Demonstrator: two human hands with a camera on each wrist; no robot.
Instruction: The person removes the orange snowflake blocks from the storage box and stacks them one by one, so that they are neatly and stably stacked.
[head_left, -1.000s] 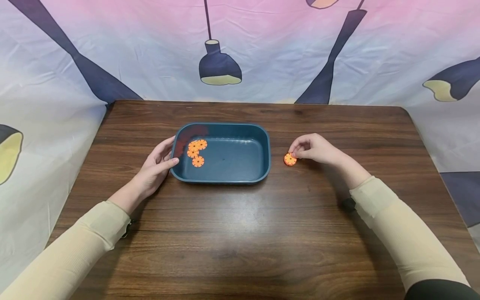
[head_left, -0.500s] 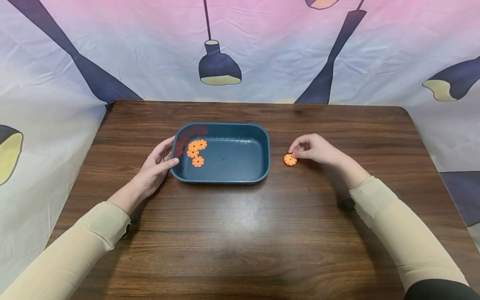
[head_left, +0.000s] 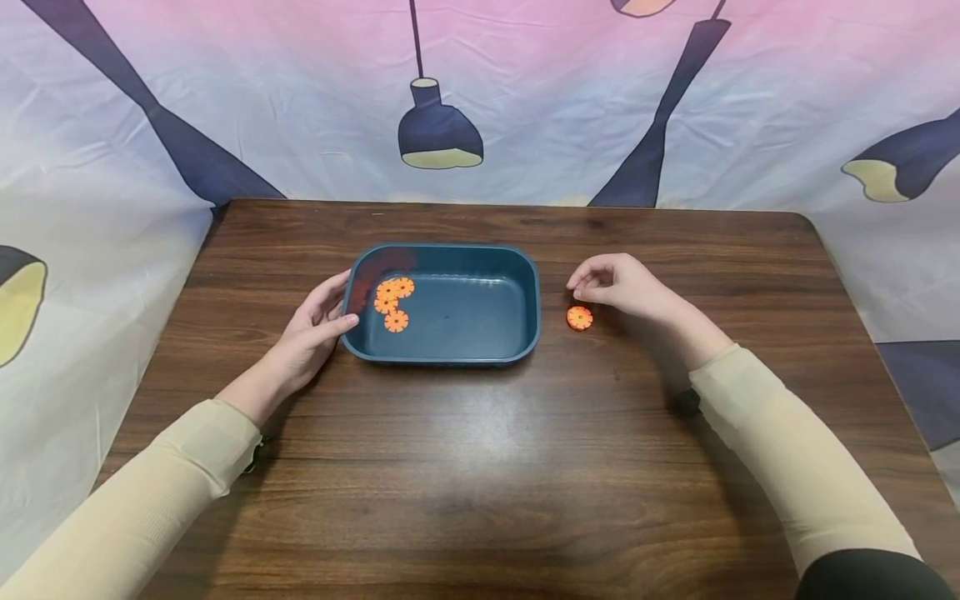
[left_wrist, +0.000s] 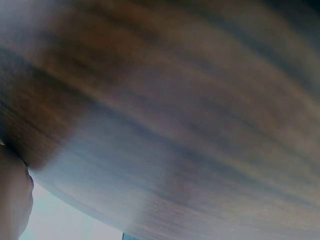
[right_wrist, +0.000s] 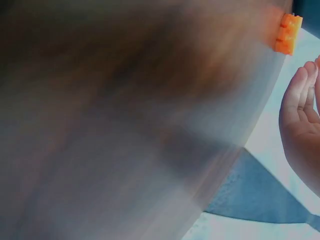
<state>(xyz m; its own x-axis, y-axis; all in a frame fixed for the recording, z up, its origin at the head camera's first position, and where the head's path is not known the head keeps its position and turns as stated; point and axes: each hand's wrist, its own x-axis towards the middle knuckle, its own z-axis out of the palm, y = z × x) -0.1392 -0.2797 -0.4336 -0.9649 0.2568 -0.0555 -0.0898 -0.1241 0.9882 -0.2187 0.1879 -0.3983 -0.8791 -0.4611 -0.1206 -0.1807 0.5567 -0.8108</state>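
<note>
A dark blue rectangular plastic tub (head_left: 480, 321) stands on the table, with several orange notched plastic discs (head_left: 396, 321) lying flat at its left end. My left hand (head_left: 303, 346) grips the tub's left wall, thumb over the rim and fingers along the outside. To the right of the tub lies a small pile of orange notched discs (head_left: 580, 318); from the side, in the right wrist view, these stacked discs (right_wrist: 288, 34) show as layers. Just behind the pile, my right hand (head_left: 622, 283) hovers with thumb and forefinger slightly apart, nothing visible between them.
The dark brown wooden table (head_left: 480, 467) ends at the back against a cloth backdrop (head_left: 525, 108) printed with lamps. Blurred tabletop (left_wrist: 165, 110) fills most of the left wrist view.
My right hand has let go of the disc pile and moved slightly up and back from it. The pile, the tub and my left hand have stayed in place.
</note>
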